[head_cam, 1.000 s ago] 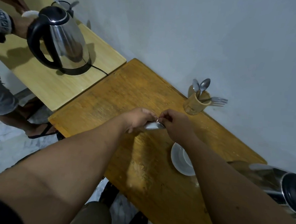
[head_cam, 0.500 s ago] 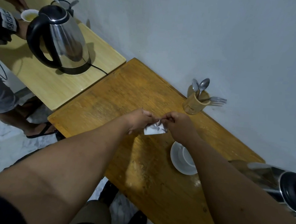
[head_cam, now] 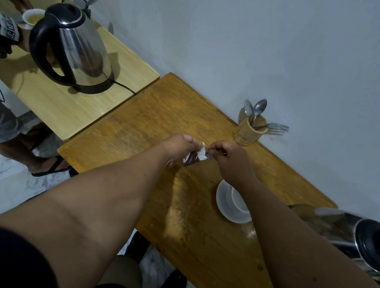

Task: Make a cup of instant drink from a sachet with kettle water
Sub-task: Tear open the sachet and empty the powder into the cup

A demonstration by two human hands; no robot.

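- On the worn orange-brown wooden table (head_cam: 180, 221), our white cup (head_cam: 234, 202) sits beside our right forearm.
- Our left hand (head_cam: 180, 146) and right hand (head_cam: 228, 158) both pinch the small silvery sachet (head_cam: 198, 155) above the table.

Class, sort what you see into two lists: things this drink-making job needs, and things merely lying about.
Needed: sachet, pinched by left hand and right hand; cup on saucer; near kettle; spoons.

Lying about: fork; far kettle; neighbour's cup.
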